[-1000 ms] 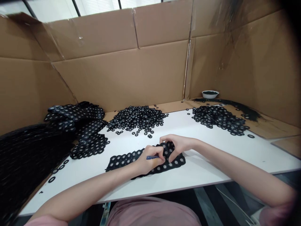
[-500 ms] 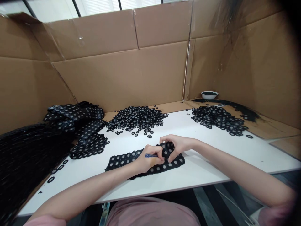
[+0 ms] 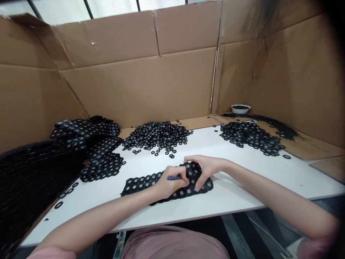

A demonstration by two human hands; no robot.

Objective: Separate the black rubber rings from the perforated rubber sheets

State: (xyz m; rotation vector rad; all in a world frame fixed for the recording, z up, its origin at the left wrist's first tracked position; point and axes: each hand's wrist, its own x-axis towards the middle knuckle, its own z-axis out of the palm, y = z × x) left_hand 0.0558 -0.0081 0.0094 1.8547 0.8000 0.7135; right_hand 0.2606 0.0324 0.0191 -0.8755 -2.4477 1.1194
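A black strip of joined rings lies on the white tabletop in front of me, its right part bunched up between my hands. My left hand is closed in a pinch around a slim blue tool; its tip is hidden, so its kind cannot be made out. Those fingertips press at the strip's middle. From the right, my right hand curls over the raised part of the strip, fingers at its far edge and thumb on the near side.
Loose black rings form one heap at the back and another heap at the right. Finished-looking ringed fabric is piled left, beside long black strands. A white bowl stands back right. Cardboard walls enclose the table.
My right thumb has shifted slightly right along the strip, and the right hand sits a little further from the left. The left hand with the blue tool has barely moved.
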